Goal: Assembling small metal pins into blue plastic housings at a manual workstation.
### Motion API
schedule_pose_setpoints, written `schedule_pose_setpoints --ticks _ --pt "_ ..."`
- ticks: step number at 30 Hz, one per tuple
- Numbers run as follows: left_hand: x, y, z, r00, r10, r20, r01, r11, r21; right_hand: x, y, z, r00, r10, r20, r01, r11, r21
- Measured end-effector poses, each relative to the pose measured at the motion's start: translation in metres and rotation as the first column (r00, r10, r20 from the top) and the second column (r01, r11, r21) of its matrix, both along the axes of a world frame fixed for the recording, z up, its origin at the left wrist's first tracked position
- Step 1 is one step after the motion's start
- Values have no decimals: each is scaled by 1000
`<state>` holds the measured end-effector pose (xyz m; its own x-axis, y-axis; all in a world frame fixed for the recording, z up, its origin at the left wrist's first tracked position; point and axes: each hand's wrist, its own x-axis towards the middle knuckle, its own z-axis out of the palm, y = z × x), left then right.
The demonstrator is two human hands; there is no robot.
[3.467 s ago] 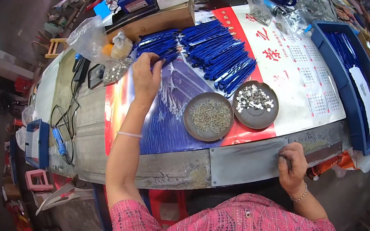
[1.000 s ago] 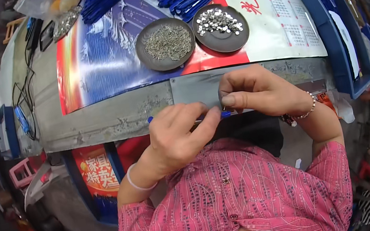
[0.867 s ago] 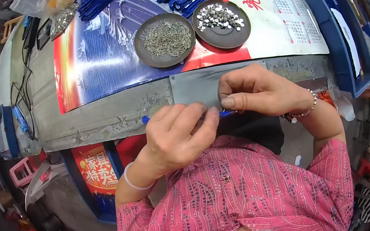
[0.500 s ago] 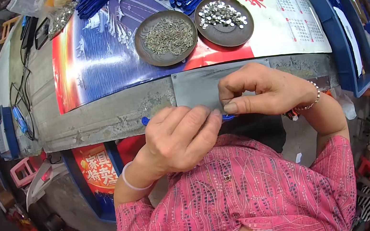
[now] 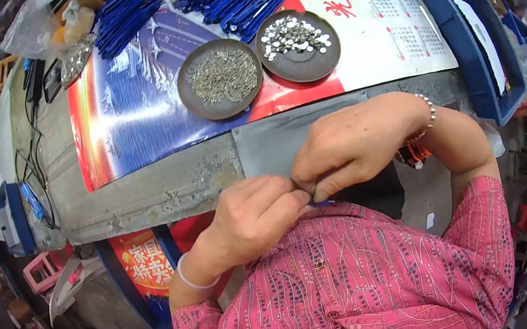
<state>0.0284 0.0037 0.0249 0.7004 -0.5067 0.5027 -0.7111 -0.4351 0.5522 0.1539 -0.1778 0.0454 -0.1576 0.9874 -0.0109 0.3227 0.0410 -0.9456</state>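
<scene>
Above my lap, at the front edge of the table, both hands meet. My left hand is closed round a slim blue strip, of which only small bits show; the rest is hidden by my fingers. My right hand pinches with thumb and forefinger right against the left fingertips. What sits in that pinch is too small and covered to tell. Beyond the hands stand two dark round dishes: one dish bears many thin metal pins, the other dish small shiny metal caps.
Piles of blue strips lie at the back on a calendar poster. A grey pad covers the table's front edge. At right stands a blue bin; at left lie a cable and clear bags.
My right hand has swung in closer to the left, and its fingers have closed down at the left fingertips. The view has shifted, so table and dishes sit lower and further left.
</scene>
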Motion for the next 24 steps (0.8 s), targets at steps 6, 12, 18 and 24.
schedule_pose_setpoints --ticks 6,12,18,24 --pt "0 -4 -1 991 100 -89 -90 989 116 -11 -9 7 941 -158 300 166 986 0" --pt "3 -8 -2 933 343 -110 -339 939 57 -57 -8 13 360 -558 748 351 824 445" --pt "-3 -10 -10 921 323 -217 -326 945 21 -53 -22 -3 540 -663 518 497 748 440" --pt "-8 -11 -11 898 260 -356 -336 926 -170 -35 -58 1 433 -793 429 759 577 302"
